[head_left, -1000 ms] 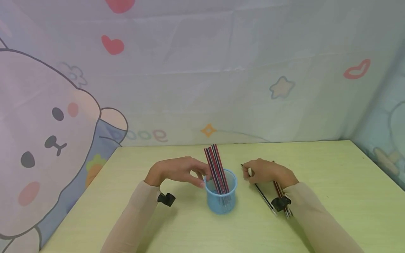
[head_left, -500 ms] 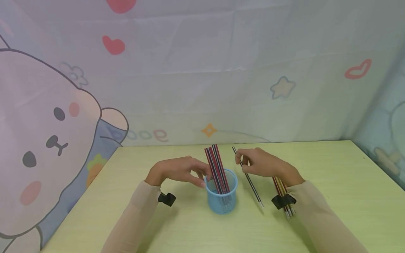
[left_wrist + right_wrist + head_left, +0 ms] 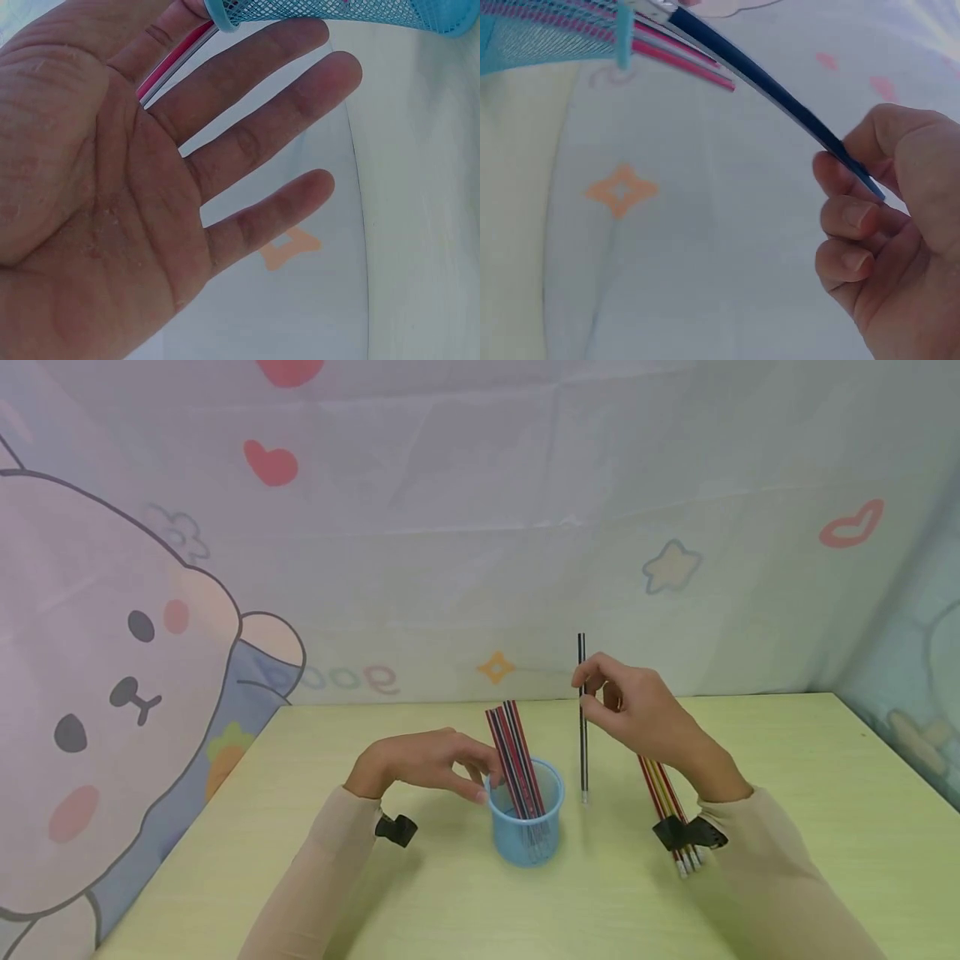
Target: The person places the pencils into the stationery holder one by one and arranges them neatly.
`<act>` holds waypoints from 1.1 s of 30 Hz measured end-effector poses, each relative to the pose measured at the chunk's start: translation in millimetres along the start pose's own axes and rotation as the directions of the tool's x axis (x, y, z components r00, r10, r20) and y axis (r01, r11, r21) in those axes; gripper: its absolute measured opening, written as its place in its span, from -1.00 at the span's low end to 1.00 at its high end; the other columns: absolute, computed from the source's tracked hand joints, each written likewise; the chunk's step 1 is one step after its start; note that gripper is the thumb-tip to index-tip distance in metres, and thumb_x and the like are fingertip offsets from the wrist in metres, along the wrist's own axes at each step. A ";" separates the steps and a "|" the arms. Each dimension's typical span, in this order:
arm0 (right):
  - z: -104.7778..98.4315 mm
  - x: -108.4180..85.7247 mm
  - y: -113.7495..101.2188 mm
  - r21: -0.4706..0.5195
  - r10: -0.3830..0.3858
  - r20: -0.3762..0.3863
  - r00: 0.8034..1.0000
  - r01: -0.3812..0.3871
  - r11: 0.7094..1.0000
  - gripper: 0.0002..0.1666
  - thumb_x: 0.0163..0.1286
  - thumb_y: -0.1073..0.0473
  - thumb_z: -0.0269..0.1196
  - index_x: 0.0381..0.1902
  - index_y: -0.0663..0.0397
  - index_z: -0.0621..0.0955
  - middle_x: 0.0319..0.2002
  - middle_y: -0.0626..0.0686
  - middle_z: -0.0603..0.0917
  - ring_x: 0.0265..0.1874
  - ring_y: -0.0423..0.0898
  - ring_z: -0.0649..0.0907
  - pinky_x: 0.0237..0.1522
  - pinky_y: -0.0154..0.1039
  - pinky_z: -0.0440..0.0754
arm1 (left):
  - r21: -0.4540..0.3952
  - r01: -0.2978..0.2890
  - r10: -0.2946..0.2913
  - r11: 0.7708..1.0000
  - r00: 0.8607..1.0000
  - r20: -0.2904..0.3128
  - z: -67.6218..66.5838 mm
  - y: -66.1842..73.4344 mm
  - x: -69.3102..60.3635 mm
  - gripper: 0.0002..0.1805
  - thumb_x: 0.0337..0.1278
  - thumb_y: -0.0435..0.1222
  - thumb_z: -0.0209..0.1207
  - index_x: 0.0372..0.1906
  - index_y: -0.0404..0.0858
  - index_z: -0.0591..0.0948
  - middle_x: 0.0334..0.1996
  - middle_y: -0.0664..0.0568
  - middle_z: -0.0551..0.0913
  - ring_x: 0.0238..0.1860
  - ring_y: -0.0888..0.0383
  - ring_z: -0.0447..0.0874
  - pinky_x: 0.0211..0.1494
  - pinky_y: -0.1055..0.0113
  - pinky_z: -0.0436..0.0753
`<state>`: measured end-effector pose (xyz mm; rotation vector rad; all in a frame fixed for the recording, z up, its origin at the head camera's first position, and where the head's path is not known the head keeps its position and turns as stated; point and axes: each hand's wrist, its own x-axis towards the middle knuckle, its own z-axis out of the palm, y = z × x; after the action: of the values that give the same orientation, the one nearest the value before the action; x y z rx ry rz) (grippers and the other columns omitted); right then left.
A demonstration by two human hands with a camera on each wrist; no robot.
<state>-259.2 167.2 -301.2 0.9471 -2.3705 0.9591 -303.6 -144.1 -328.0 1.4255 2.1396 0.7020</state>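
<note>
Striped pencil [image 3: 584,752] upright in the right hand [image 3: 645,714], pale end down.
Pinched above its middle — likely so the lower length hangs free — it has the blue cup [image 3: 525,850] below-left, where the left hand [image 3: 427,764], fingers spread, seems to steady it; more pencils [image 3: 661,789] lie below-right.

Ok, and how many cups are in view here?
1: the blue mesh cup, standing on the table left of the upright pencil, with striped pencils leaning inside. The sleeves hide part of the table, but no other cup shows.
</note>
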 end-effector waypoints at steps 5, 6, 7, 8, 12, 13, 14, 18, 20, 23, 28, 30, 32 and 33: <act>-0.2 0.8 -7.0 0.014 -0.064 -0.135 0.989 0.066 0.998 -0.73 0.34 0.43 0.18 -0.10 -0.01 0.55 -0.41 -0.18 0.55 -0.66 -0.22 0.40 -0.62 -0.35 0.37 | 0.005 -0.011 0.011 1.000 1.000 0.003 -0.5 -0.8 -0.1 -0.73 0.31 -0.17 0.28 -0.05 -0.26 0.62 -0.02 -0.09 0.67 -0.02 0.20 0.69 0.13 0.27 0.62; 1.1 1.2 -7.6 0.021 -0.071 -0.152 0.986 0.075 0.997 -0.73 0.33 0.43 0.19 -0.11 -0.01 0.55 -0.41 -0.18 0.55 -0.66 -0.22 0.40 -0.63 -0.35 0.37 | 0.004 -0.010 0.010 1.000 1.000 0.003 -0.5 -1.0 -0.1 -0.73 0.31 -0.17 0.28 -0.05 -0.26 0.62 -0.02 -0.09 0.67 -0.02 0.20 0.69 0.13 0.27 0.62; 2.9 1.6 -8.3 0.027 -0.078 -0.165 0.983 0.083 0.996 -0.73 0.33 0.44 0.19 -0.11 0.00 0.56 -0.40 -0.18 0.56 -0.66 -0.22 0.40 -0.63 -0.35 0.37 | 0.005 -0.010 0.010 1.000 1.000 0.004 -0.5 -1.1 -0.1 -0.75 0.31 -0.17 0.27 -0.06 -0.24 0.62 -0.02 -0.09 0.67 -0.02 0.19 0.70 0.13 0.27 0.62; 5.1 2.0 -8.2 0.031 -0.084 -0.172 0.982 0.090 0.995 -0.73 0.32 0.44 0.19 -0.11 0.00 0.56 -0.39 -0.17 0.56 -0.66 -0.22 0.40 -0.64 -0.35 0.37 | 0.005 -0.009 0.009 1.000 1.000 0.006 -0.5 -0.9 -0.3 -0.76 0.31 -0.17 0.27 -0.06 -0.23 0.62 -0.02 -0.09 0.66 -0.01 0.19 0.70 0.13 0.27 0.62; 16.9 3.5 -6.4 0.034 -0.101 -0.156 0.983 0.108 0.994 -0.74 0.33 0.44 0.20 -0.11 0.00 0.56 -0.37 -0.14 0.59 -0.64 -0.24 0.42 -0.66 -0.36 0.38 | 0.005 -0.008 0.008 1.000 1.000 0.005 0.0 -1.3 -0.5 -0.76 0.32 -0.19 0.27 -0.06 -0.24 0.62 -0.02 -0.10 0.67 -0.02 0.20 0.70 0.12 0.30 0.62; 19.9 3.8 -6.1 0.029 -0.108 -0.143 0.984 0.113 0.993 -0.74 0.34 0.43 0.20 -0.11 0.01 0.56 -0.36 -0.14 0.59 -0.63 -0.24 0.43 -0.65 -0.36 0.38 | 0.004 -0.008 0.008 1.000 1.000 0.005 0.0 -1.1 -0.4 -0.76 0.32 -0.19 0.27 -0.06 -0.25 0.62 -0.02 -0.10 0.67 -0.02 0.20 0.70 0.12 0.30 0.62; 23.1 4.1 -5.6 0.022 -0.114 -0.131 0.985 0.118 0.993 -0.75 0.34 0.42 0.21 -0.12 0.01 0.57 -0.35 -0.14 0.60 -0.62 -0.25 0.44 -0.65 -0.36 0.38 | 0.004 -0.009 0.009 1.000 1.000 0.005 -0.1 -1.1 -0.3 -0.75 0.32 -0.19 0.27 -0.05 -0.28 0.62 -0.02 -0.11 0.67 -0.02 0.20 0.70 0.12 0.31 0.63; 35.4 3.9 -3.4 -0.013 -0.113 -0.069 0.991 0.113 0.994 -0.78 0.33 0.39 0.20 -0.12 0.04 0.59 -0.33 -0.12 0.64 -0.58 -0.25 0.45 -0.58 -0.36 0.43 | 0.002 -0.015 0.015 1.000 1.000 0.004 -1.2 -0.1 0.6 -0.75 0.32 -0.20 0.27 -0.05 -0.28 0.62 -0.03 -0.12 0.67 -0.03 0.19 0.70 0.11 0.32 0.63; 41.7 3.3 -2.3 -0.041 -0.099 -0.027 0.995 0.098 0.994 -0.80 0.34 0.36 0.20 -0.12 0.04 0.60 -0.32 -0.11 0.65 -0.57 -0.24 0.45 -0.55 -0.35 0.44 | 0.001 -0.016 0.016 1.000 1.000 0.005 -1.3 0.2 0.9 -0.77 0.32 -0.19 0.27 -0.06 -0.25 0.62 -0.03 -0.12 0.67 -0.02 0.19 0.70 0.12 0.32 0.63; 51.8 1.8 -0.8 -0.096 -0.082 0.043 0.996 0.085 0.992 -0.81 0.34 0.33 0.20 -0.12 0.02 0.60 -0.31 -0.12 0.66 -0.54 -0.24 0.47 -0.51 -0.34 0.46 | -0.002 -0.019 0.019 1.000 1.000 0.005 -0.9 0.2 1.4 -0.78 0.32 -0.18 0.27 -0.07 -0.23 0.62 -0.03 -0.11 0.67 -0.02 0.20 0.70 0.12 0.31 0.63; 65.3 -0.7 -0.8 -0.141 -0.053 0.174 0.983 0.078 0.987 -0.80 0.35 0.28 0.25 -0.11 -0.05 0.56 -0.35 -0.20 0.60 -0.50 -0.24 0.47 -0.50 -0.34 0.42 | 0.004 -0.020 0.020 1.000 1.000 -0.001 -0.4 -1.3 1.9 -0.74 0.32 -0.17 0.27 -0.06 -0.27 0.62 -0.06 -0.04 0.69 -0.03 0.20 0.70 0.11 0.31 0.63; 68.3 -1.2 -0.9 -0.142 -0.037 0.215 0.976 0.069 0.988 -0.79 0.36 0.25 0.27 -0.09 -0.08 0.54 -0.35 -0.22 0.58 -0.51 -0.24 0.46 -0.51 -0.34 0.41 | 0.011 -0.018 0.018 1.000 1.000 -0.003 -0.3 -1.3 1.7 -0.74 0.31 -0.17 0.27 -0.05 -0.26 0.61 -0.07 -0.02 0.69 -0.04 0.21 0.70 0.10 0.30 0.63; 69.0 -1.6 -0.3 -0.136 -0.033 0.233 0.972 0.066 0.989 -0.77 0.37 0.24 0.28 -0.07 -0.07 0.51 -0.34 -0.20 0.60 -0.48 -0.26 0.48 -0.48 -0.35 0.44 | 0.015 -0.021 0.021 1.000 1.000 -0.003 -0.1 -0.5 1.6 -0.74 0.32 -0.17 0.27 -0.05 -0.26 0.61 -0.07 -0.03 0.69 -0.03 0.21 0.70 0.11 0.30 0.63; 68.6 -1.7 -0.1 -0.134 -0.029 0.239 0.971 0.063 0.989 -0.75 0.37 0.24 0.28 -0.05 -0.06 0.50 -0.32 -0.19 0.62 -0.50 -0.27 0.48 -0.48 -0.36 0.45 | 0.016 -0.021 0.021 1.000 1.000 -0.003 0.1 -0.5 1.6 -0.75 0.32 -0.17 0.27 -0.05 -0.25 0.61 -0.07 -0.04 0.69 -0.03 0.21 0.70 0.11 0.29 0.63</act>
<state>-265.9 118.1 -348.7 1.1088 -2.5596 0.6824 -304.5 -142.7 -328.6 1.4587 2.1403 0.6968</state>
